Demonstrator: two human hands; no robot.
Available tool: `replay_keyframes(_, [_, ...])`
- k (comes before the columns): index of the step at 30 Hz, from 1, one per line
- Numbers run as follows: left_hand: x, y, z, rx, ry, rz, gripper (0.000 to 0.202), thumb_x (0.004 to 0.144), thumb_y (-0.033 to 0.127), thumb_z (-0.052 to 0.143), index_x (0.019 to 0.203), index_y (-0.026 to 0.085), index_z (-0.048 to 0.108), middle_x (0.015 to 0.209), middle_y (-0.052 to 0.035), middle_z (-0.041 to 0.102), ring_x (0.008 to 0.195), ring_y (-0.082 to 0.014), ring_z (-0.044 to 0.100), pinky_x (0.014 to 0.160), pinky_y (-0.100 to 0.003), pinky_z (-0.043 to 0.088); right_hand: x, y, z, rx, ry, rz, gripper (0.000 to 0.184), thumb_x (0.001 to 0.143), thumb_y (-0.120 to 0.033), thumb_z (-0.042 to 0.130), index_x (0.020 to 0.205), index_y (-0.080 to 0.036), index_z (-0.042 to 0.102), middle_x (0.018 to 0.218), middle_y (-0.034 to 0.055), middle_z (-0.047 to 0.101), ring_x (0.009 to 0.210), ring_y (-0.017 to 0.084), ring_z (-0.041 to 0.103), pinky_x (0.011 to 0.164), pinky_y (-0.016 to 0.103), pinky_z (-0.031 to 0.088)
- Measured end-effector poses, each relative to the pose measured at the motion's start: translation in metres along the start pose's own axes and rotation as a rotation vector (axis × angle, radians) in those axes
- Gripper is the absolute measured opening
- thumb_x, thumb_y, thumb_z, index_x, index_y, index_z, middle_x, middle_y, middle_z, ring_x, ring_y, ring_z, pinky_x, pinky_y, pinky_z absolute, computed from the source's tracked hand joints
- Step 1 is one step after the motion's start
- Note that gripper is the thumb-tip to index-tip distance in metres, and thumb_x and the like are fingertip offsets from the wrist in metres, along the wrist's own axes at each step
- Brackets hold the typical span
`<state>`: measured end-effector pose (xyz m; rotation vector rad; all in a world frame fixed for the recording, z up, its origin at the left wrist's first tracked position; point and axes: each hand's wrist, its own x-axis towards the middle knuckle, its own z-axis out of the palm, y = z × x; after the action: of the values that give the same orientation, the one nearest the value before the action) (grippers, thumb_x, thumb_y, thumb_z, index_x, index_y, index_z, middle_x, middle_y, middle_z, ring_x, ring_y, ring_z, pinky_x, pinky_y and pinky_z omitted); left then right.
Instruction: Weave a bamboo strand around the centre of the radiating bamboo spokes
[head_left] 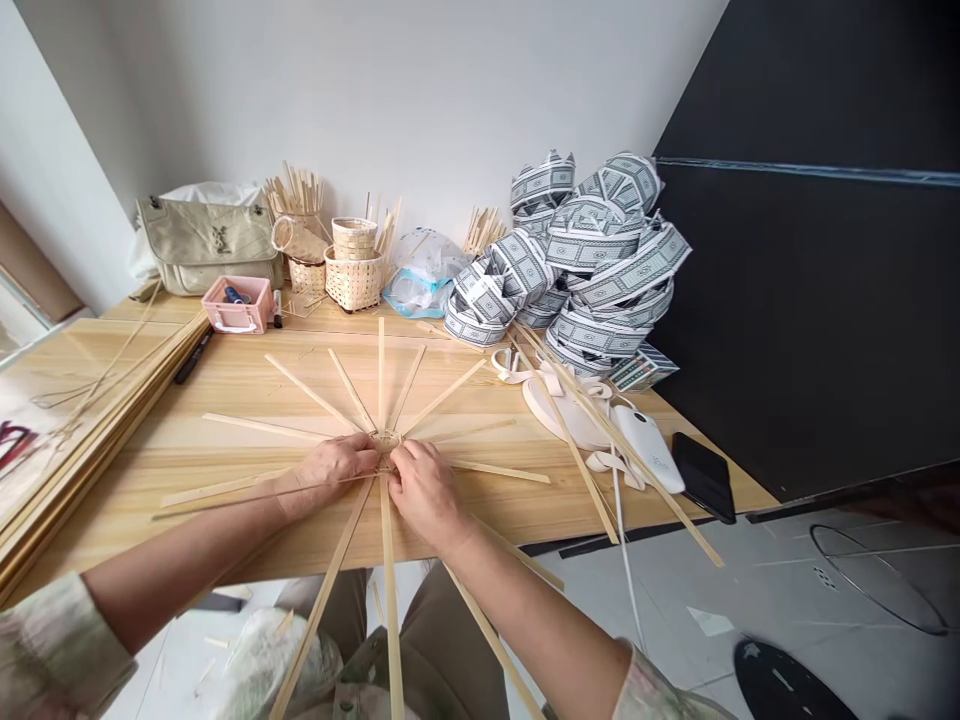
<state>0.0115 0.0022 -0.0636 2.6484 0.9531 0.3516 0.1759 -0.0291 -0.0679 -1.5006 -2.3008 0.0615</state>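
Note:
Flat pale bamboo strips [381, 375] fan out like spokes from a small woven basket base [386, 440] on the wooden table. My left hand [341, 465] is closed at the left side of this base, its fingertips pinching the edge. On the right side my right hand [421, 488] is closed too, thumb and fingers pressed together at the near edge. A thin bamboo strip [247, 500] runs from the right fingertips leftward across my left wrist. Several spokes hang past the table's near edge over my lap. My fingers hide part of the base.
Long strips [112, 420] lie along the left. At the back stand a bag [214, 240], a pink crate [238, 305], small woven baskets [352, 280] and a pile of patterned rolls [600, 250]. At right are loose strips, a white device [646, 445] and a phone [703, 475].

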Motion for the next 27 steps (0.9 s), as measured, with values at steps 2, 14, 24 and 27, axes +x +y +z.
replay_keyframes(2, [0.001, 0.001, -0.003, -0.047, -0.008, -0.001, 0.021, 0.085, 0.018, 0.036, 0.076, 0.012, 0.054, 0.079, -0.0032, 0.05, 0.066, -0.0107, 0.046, 0.06, -0.018, 0.035, -0.001, 0.001, 0.0, 0.014, -0.006, -0.013, 0.007, 0.068, -0.01, 0.051, 0.069, -0.017, 0.049, 0.077, 0.0035, 0.052, 0.079, 0.018, 0.044, 0.07, 0.028, 0.037])
replay_keyframes(14, [0.003, 0.0, -0.001, -0.039, 0.042, -0.087, 0.021, 0.082, 0.022, 0.039, 0.066, 0.013, 0.05, 0.065, 0.0006, 0.044, 0.056, -0.01, 0.041, 0.053, -0.02, 0.031, -0.001, 0.003, 0.0, 0.021, 0.011, -0.161, 0.014, 0.074, -0.009, 0.046, 0.067, -0.018, 0.054, 0.076, 0.002, 0.049, 0.075, 0.014, 0.044, 0.065, 0.024, 0.034])
replay_keyframes(24, [0.003, -0.003, 0.004, -0.009, 0.067, -0.118, 0.021, 0.082, 0.024, 0.041, 0.065, 0.014, 0.049, 0.066, -0.0008, 0.049, 0.058, -0.0116, 0.046, 0.054, -0.021, 0.034, 0.013, 0.003, -0.005, 0.188, -0.103, -0.084, 0.015, 0.073, -0.008, 0.048, 0.065, -0.018, 0.056, 0.069, -0.0005, 0.056, 0.069, 0.012, 0.048, 0.062, 0.022, 0.034])
replay_keyframes(27, [0.002, -0.006, 0.006, -0.012, 0.07, -0.099, 0.016, 0.079, 0.02, 0.043, 0.064, 0.015, 0.047, 0.066, -0.0002, 0.049, 0.059, -0.0113, 0.046, 0.055, -0.02, 0.034, 0.014, 0.009, -0.012, 0.411, -0.15, -0.066, 0.013, 0.07, -0.007, 0.05, 0.066, -0.017, 0.057, 0.069, -0.0019, 0.057, 0.068, 0.01, 0.05, 0.063, 0.02, 0.036])
